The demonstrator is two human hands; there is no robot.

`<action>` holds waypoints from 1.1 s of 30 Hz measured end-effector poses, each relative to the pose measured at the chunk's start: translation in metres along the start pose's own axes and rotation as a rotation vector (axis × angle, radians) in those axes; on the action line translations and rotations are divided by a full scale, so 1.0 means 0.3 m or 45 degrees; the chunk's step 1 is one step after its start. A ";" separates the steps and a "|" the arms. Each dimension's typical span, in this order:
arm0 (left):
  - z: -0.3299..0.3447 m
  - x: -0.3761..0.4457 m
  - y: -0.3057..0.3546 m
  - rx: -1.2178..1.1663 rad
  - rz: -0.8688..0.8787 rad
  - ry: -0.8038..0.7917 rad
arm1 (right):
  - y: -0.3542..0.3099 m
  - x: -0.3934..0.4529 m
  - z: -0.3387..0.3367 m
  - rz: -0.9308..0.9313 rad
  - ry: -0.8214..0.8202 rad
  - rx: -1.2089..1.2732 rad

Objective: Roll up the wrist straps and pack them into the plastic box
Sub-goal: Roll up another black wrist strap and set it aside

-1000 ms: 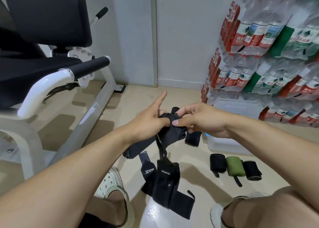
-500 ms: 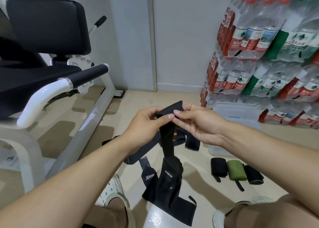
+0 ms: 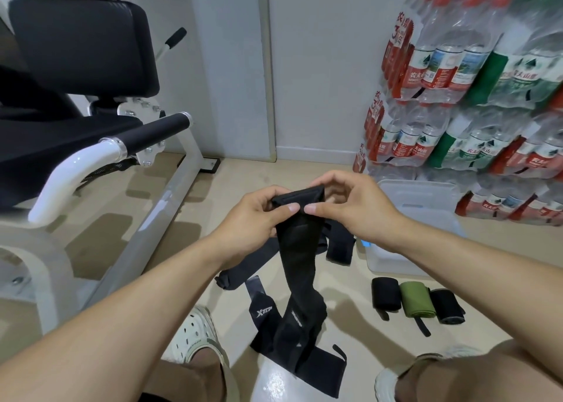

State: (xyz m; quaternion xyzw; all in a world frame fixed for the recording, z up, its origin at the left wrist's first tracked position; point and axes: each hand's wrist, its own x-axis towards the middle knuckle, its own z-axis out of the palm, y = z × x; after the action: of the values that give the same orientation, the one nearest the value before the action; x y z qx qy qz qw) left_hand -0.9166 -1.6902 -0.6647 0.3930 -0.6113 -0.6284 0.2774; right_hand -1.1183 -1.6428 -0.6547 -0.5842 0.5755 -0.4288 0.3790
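Both hands, the left hand (image 3: 256, 216) and the right hand (image 3: 350, 206), pinch the folded top end of a black wrist strap (image 3: 300, 249), fingers curled round it, while its tail hangs to the floor (beside a loose strap printed "XTEP" (image 3: 262, 312)). Three rolled straps (image 3: 417, 302) lie just before the clear plastic box (image 3: 426, 219), and the shrink-wrapped water bottles (image 3: 457, 76) behind it carry red and green labels with Chinese characters.

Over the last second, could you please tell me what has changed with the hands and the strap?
The left hand, whose forefinger pointed out, has closed on the black strap. Both it and the right hand now pinch the top end, folded over to begin a roll, and the strap hangs straight. The three rolled straps and plastic box have not moved.
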 end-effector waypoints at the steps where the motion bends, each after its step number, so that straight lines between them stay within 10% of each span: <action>1: 0.007 -0.004 0.003 -0.037 -0.016 -0.002 | 0.004 0.001 0.006 -0.024 0.035 -0.008; 14: 0.037 0.008 0.014 -0.431 -0.218 0.056 | 0.037 0.017 0.045 -0.278 0.267 -0.059; 33: 0.028 0.012 -0.018 -0.158 -0.019 0.066 | -0.006 0.006 -0.005 0.019 -0.106 -0.348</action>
State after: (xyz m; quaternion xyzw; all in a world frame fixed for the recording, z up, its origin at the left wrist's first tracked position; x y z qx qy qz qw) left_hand -0.9247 -1.6879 -0.6711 0.3958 -0.5609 -0.6566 0.3124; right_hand -1.1189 -1.6446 -0.6524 -0.6435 0.6166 -0.3189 0.3226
